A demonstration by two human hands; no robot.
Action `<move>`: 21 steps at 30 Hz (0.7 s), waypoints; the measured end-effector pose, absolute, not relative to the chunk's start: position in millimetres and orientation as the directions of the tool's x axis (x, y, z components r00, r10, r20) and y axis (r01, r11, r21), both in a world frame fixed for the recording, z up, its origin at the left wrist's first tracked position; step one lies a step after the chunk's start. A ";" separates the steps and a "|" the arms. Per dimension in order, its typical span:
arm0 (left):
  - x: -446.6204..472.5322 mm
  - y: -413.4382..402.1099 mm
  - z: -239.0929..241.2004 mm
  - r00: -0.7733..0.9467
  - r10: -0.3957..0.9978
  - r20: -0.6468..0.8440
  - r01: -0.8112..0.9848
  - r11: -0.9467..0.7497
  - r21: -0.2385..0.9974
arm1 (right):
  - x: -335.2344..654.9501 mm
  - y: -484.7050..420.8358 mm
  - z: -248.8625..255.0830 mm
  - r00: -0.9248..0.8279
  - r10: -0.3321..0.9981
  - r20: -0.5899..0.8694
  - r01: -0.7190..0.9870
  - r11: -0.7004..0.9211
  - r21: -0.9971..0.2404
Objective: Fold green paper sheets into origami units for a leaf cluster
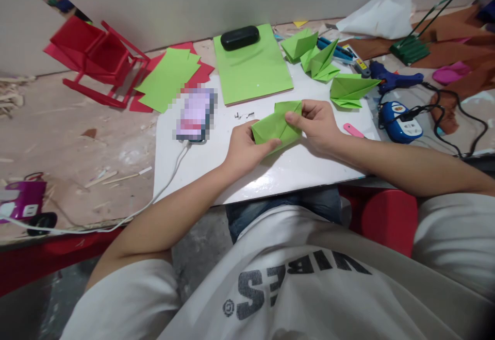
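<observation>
Paper (275, 127) is bright green, folded flat in layers, diagonal creases across the face, a squared flap sticking up at its upper right, underside edge in shade. It's held over the board (247, 176), about mid-width, between far and near edges. Your left hand (244, 146) pinches its left end, thumb along the lower edge. Your right hand (317, 123) pinches the right end, thumb on the face. Three folded pieces (350, 91) sit toward the board's far right corner.
</observation>
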State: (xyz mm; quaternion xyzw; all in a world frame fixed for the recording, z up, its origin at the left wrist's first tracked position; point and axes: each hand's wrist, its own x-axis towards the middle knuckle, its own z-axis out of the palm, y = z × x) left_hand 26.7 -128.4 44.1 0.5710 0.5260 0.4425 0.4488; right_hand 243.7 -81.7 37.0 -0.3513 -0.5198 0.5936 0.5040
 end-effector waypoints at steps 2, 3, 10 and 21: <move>26.2 -129.4 44.8 0.078 0.997 0.015 0.174 -0.028 0.984 | 245.1 -76.5 35.6 -0.172 0.973 0.154 -0.226 0.113 -0.968; 26.3 -130.1 44.9 0.094 0.996 0.009 0.145 -0.023 0.989 | 245.9 -74.0 35.1 -0.144 0.973 0.178 -0.221 0.144 -0.965; 27.6 -133.3 43.3 0.155 0.986 -0.065 -0.025 0.069 0.997 | 253.8 -64.2 32.1 -0.100 0.967 0.236 -0.110 0.225 -0.968; 22.8 -134.5 53.7 0.206 0.969 -0.139 -0.043 0.150 0.988 | 262.9 -57.4 40.5 -0.094 0.957 0.274 -0.019 0.274 -0.962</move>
